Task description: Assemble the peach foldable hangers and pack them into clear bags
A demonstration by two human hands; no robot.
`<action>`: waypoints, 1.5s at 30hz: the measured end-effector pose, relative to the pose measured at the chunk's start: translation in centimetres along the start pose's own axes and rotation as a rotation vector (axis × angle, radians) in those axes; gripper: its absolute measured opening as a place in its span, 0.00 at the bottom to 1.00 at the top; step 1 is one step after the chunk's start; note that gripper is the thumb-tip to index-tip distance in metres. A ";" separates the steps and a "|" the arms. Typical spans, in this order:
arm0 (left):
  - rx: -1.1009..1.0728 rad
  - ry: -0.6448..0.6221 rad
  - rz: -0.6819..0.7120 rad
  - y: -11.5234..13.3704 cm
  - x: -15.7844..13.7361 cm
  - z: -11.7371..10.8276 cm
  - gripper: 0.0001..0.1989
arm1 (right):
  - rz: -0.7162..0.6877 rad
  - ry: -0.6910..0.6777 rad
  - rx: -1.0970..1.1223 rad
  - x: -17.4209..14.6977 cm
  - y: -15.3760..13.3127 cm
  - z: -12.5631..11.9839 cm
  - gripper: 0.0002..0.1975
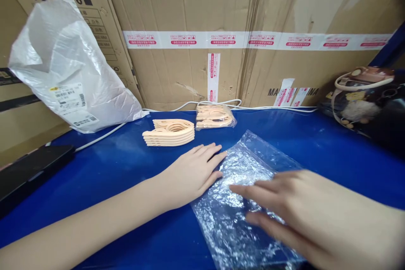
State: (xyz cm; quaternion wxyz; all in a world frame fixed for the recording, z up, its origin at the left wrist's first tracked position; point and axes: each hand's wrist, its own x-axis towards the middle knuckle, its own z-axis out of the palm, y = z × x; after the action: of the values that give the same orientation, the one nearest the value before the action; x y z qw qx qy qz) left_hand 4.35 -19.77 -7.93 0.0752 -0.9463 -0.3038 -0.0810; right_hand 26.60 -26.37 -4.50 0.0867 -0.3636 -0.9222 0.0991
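A clear, crinkled plastic bag (228,219) lies flat across the blue tabletop. My left hand (190,173) rests at its left edge, fingers stretched out, the fingertips touching the plastic. Over the bag's right part is my right hand (287,206), slightly blurred, thumb and fingers apart with nothing between them; whether it touches the film I cannot tell. Beyond my left hand sits a stack of peach-coloured folding hangers (169,133). Just behind and right of it, similar hangers (215,117) are wrapped in clear plastic.
A white plastic mailer (76,71) with a label leans at the back left. Large cardboard boxes (183,76) form the back wall. A white cable (262,108) runs along their base. At left lies a black object (34,173); at right stands a bottle with a brown lid (373,74).
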 end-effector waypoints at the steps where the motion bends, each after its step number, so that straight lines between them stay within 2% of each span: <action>1: 0.047 0.037 0.010 -0.3 -0.1 0.1 0.21 | -0.011 -0.014 -0.044 0.8 0.9 -0.4 0.17; 4: 0.166 0.094 0.000 -1.1 -0.4 0.0 0.16 | -0.096 -0.067 -0.123 3.2 4.5 -1.3 0.21; 6: 0.172 0.068 -0.056 -1.3 -0.5 -0.2 0.13 | -0.068 -0.109 -0.125 4.1 6.7 -1.3 0.27; 8: 0.130 0.030 -0.142 -1.3 -0.8 -0.4 0.13 | -0.026 -0.089 -0.128 4.4 8.1 -1.0 0.31; 11: 0.051 -0.034 -0.272 -1.0 -1.4 -0.6 0.18 | 0.064 -0.043 -0.142 3.8 8.6 -0.8 0.33; 14: -0.038 -0.146 -0.306 -0.6 -2.0 -0.6 0.34 | 0.136 -0.031 -0.126 3.0 8.6 -1.3 0.29; 17: -0.109 -0.235 -0.284 -0.5 -2.3 -0.7 0.43 | 0.154 -0.013 -0.095 2.6 9.5 -2.1 0.17; 20: -0.111 -0.224 -0.259 -0.5 -2.5 -0.9 0.40 | 0.222 -0.039 -0.115 2.5 11.1 -2.6 0.09; 24: -0.085 -0.192 -0.184 -0.6 -3.0 -1.5 0.31 | 0.276 -0.200 -0.020 2.4 12.2 -2.7 0.17; 26: -0.105 -0.238 -0.164 -0.8 -3.3 -1.9 0.33 | 0.259 -0.275 0.076 2.3 11.9 -2.8 0.21; 30: -0.176 -0.371 -0.194 -1.3 -3.6 -2.6 0.51 | 0.211 -0.394 0.326 2.4 9.9 -3.0 0.26; 33: -0.217 -0.408 -0.215 -1.8 -3.7 -2.6 0.57 | 0.109 -0.305 0.428 2.7 8.1 -2.7 0.20; 35: -0.234 -0.386 -0.192 -2.2 -3.8 -2.4 0.59 | -0.012 -0.164 0.360 2.9 7.2 -1.9 0.17; 37: -0.246 -0.368 -0.169 -2.5 -3.8 -2.2 0.61 | -0.130 -0.067 0.214 3.1 6.8 -0.8 0.22; 41: -0.258 -0.383 -0.179 -2.8 -3.8 -2.1 0.62 | -0.232 -0.075 0.008 3.1 7.2 1.2 0.42; 45: -0.284 -0.411 -0.215 -2.8 -3.7 -2.2 0.62 | -0.243 -0.077 -0.010 3.1 7.8 2.1 0.48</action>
State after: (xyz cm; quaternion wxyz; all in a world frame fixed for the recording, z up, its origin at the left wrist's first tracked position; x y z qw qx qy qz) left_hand -0.51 -19.99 -6.27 -0.1307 -0.9062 -0.3970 0.0636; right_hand 29.01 -18.95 -8.13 0.0606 -0.2453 -0.9627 0.0973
